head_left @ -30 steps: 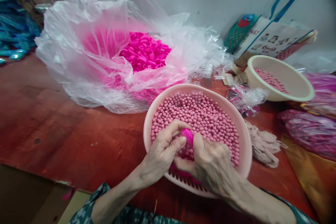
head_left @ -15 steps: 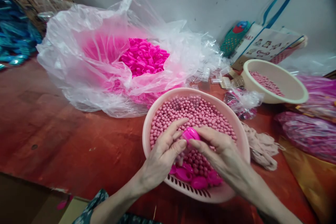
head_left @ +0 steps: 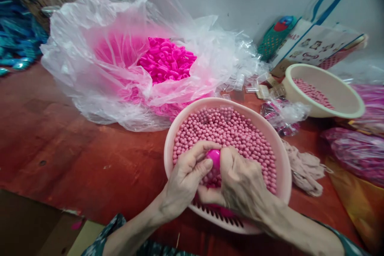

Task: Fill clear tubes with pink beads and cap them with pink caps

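Over a pale pink basket (head_left: 168, 140) of round pink beads (head_left: 240, 128), both my hands meet at a glossy, rounded bright-pink plastic piece (head_left: 213, 157). My left hand (head_left: 190, 174) pinches its left side between thumb and fingers. Curled tight, my right hand (head_left: 244, 182) presses against the right side, with its fingertips and part of the piece hidden. Beneath my hands, more bright-pink pieces (head_left: 223, 210) lie at the basket's near side, mostly covered by the right hand.
Behind the basket, a clear plastic bag (head_left: 81, 64) holds many small pink parts (head_left: 168, 60). A cream bowl (head_left: 345, 106) with beads stands to the right, near a crumpled cloth glove (head_left: 303, 168). Small clear plastic pieces (head_left: 240, 82) lie by the wall, beside a printed bag (head_left: 318, 44).
My right hand has rolled over and closed, from a fingertip hold to a curled grip against the pink piece. My left fingers have drawn in around it. The view has shifted slightly.
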The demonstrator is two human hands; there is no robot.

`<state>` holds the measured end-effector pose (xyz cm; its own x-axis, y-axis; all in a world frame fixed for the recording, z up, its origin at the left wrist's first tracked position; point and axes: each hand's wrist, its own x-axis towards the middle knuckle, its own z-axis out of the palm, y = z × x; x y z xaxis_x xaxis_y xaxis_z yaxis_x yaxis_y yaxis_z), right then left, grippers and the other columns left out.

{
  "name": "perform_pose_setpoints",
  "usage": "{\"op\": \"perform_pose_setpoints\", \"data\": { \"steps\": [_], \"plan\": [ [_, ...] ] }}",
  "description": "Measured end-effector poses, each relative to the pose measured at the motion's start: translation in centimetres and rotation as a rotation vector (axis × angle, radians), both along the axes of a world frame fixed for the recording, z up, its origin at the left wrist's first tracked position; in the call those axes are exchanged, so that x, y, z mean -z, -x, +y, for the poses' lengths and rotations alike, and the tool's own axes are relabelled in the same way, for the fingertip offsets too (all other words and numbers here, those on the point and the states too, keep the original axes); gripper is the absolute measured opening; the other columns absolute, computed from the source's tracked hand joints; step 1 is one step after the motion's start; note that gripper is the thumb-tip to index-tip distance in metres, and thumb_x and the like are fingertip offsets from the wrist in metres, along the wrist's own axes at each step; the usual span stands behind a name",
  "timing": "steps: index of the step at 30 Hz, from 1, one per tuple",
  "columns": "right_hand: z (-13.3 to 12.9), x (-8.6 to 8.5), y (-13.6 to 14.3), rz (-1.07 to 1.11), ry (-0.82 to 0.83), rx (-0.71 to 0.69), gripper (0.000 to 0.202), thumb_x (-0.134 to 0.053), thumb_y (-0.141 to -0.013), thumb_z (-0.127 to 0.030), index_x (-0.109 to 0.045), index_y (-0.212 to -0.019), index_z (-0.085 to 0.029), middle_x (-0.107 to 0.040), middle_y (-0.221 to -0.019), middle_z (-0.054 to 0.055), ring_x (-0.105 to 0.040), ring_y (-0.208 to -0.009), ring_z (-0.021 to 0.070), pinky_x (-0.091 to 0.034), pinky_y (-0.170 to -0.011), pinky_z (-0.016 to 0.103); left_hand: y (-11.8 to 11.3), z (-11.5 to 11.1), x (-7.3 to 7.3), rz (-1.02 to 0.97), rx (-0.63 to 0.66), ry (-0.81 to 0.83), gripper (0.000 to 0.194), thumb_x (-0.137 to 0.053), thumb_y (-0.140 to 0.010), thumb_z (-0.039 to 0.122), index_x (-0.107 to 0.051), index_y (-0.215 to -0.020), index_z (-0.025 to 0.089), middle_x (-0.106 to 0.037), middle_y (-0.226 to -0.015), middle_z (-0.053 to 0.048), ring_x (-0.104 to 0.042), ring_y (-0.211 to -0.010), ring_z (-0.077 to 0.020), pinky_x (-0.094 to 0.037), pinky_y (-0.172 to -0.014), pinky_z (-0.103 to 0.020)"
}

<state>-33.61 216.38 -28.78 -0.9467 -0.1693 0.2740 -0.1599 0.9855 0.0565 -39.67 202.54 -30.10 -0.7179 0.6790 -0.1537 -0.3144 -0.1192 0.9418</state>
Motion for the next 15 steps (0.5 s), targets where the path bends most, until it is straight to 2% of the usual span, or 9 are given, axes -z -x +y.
{"op": "perform_pose_setpoints", "data": {
  "steps": [3,6,8,10,11,13,15],
  "plan": [
    [-0.3,0.7,0.5,-0.011,0.096,-0.004,0.037,-0.036,-0.088,-0.048,-0.05,-0.07,-0.018,-0.05,-0.058,0.006,-0.041,-0.046,0.014,-0.029,-0.041,0.025,0.1,0.1,0.2,-0.008,-0.031,0.014,0.022,-0.052,-0.087,0.027,-0.059,-0.108,0.023,-0.054,-0.073,0.002,-0.049,-0.065,-0.0096,-0.04,-0.062,-0.02],
    [-0.7,0.6,0.9,-0.037,0.221,0.022,0.038,-0.044,-0.083,-0.052,-0.052,-0.078,-0.015,-0.055,-0.064,0.007,-0.049,-0.05,0.0169,-0.037,-0.044,0.028,0.2,0.5,0.1,-0.079,-0.073,-0.024,0.023,-0.052,-0.087,0.026,-0.056,-0.109,0.022,-0.055,-0.079,0.001,-0.05,-0.066,-0.009,-0.042,-0.064,-0.02],
    [-0.3,-0.2,0.8,-0.09,0.321,-0.003,0.042,-0.051,-0.081,-0.052,-0.053,-0.095,-0.013,-0.061,-0.078,0.01,-0.058,-0.063,0.0205,-0.046,-0.055,0.031,0.3,0.7,0.0,-0.159,-0.093,-0.071,0.023,-0.052,-0.087,0.026,-0.054,-0.11,0.022,-0.055,-0.076,0.001,-0.051,-0.065,-0.0088,-0.043,-0.062,-0.019],
    [1.3,-1.4,0.0,-0.102,0.425,-0.001,0.051,-0.054,-0.08,-0.05,-0.047,-0.116,-0.014,-0.063,-0.095,0.011,-0.061,-0.082,0.0226,-0.049,-0.07,0.034,0.4,0.9,-0.1,-0.207,-0.112,-0.109,0.027,-0.05,-0.088,0.028,-0.05,-0.115,0.022,-0.055,-0.072,0.002,-0.052,-0.058,-0.0076,-0.043,-0.057,-0.019],
    [2.6,-1.9,-0.8,-0.07,0.46,0.052,0.055,-0.054,-0.081,-0.048,-0.043,-0.124,-0.016,-0.062,-0.101,0.012,-0.061,-0.088,0.0231,-0.048,-0.077,0.035,0.4,0.8,-0.1,-0.214,-0.131,-0.126,0.029,-0.049,-0.089,0.029,-0.048,-0.117,0.021,-0.056,-0.071,0.002,-0.052,-0.055,-0.0071,-0.042,-0.054,-0.018],
    [6.4,-2.3,-2.8,0.109,0.492,0.335,0.048,-0.049,-0.086,-0.043,-0.042,-0.127,-0.018,-0.063,-0.096,0.01,-0.061,-0.084,0.022,-0.047,-0.077,0.035,0.5,0.7,-0.1,-0.193,-0.173,-0.156,0.034,-0.05,-0.089,0.028,-0.044,-0.121,0.021,-0.058,-0.075,0.001,-0.054,-0.053,-0.0068,-0.042,-0.051,-0.018],
    [10.5,-1.1,-5.2,0.218,0.333,0.688,0.052,-0.05,-0.086,-0.042,-0.043,-0.129,-0.015,-0.062,-0.101,0.015,-0.061,-0.088,0.0264,-0.045,-0.079,0.038,0.4,0.6,-0.1,-0.141,-0.206,-0.172,0.038,-0.054,-0.087,0.024,-0.042,-0.123,0.022,-0.061,-0.085,-0.002,-0.057,-0.059,-0.0076,-0.045,-0.054,-0.018]
  ]
}}
